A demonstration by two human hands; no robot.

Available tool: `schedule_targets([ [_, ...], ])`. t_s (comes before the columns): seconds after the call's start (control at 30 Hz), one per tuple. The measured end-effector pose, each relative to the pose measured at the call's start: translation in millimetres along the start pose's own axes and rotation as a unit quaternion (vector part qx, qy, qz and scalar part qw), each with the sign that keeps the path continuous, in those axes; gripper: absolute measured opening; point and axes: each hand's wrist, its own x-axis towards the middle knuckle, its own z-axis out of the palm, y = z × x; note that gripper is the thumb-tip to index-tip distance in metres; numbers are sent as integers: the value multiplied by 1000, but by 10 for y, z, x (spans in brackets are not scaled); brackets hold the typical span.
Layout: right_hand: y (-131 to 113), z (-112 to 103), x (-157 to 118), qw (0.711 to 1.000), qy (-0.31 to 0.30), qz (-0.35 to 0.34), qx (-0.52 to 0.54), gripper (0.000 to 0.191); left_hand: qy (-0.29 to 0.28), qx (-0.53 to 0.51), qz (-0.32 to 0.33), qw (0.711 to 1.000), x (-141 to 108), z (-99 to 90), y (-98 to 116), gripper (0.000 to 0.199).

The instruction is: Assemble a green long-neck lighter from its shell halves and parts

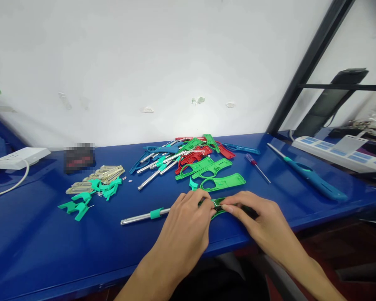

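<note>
If lettered, illegibly: green casing (218, 214)

Before you: one white wall (163, 54), bearing torn tape scraps (147, 109), softly brighter low at centre. Nearest you: one glossy blue counter (50, 251), along that wall. At your right: one black frame (310, 62); below, dark reddish floor (329, 244), dimly lit.

Left hand (188, 221), right hand (260, 213) at green casing (219, 214); 1 screwdriver (253, 161) beyond.
</note>
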Motion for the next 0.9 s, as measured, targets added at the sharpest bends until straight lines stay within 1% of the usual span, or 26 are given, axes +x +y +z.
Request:
schedule_targets([
  [0.23, -23, -3, 4, 1000, 1, 14, 9, 8, -1, -1, -2, 1000, 17, -14, 3, 16],
  [0.5, -9, -20, 14, 999, -10, 41, 26, 9, 21, -19, 7, 1000, -3, -3, -13, 19],
  [0.67, -21, -42, 18, 997, -25, 56, 37, 12, 38, -18, 9, 999, -14, 20, -10, 18],
  [0.9, -42, -72, 13, 996, -46, 67, 46, 12, 37, -10, 18, 999, -2, 19, -36, 16],
])
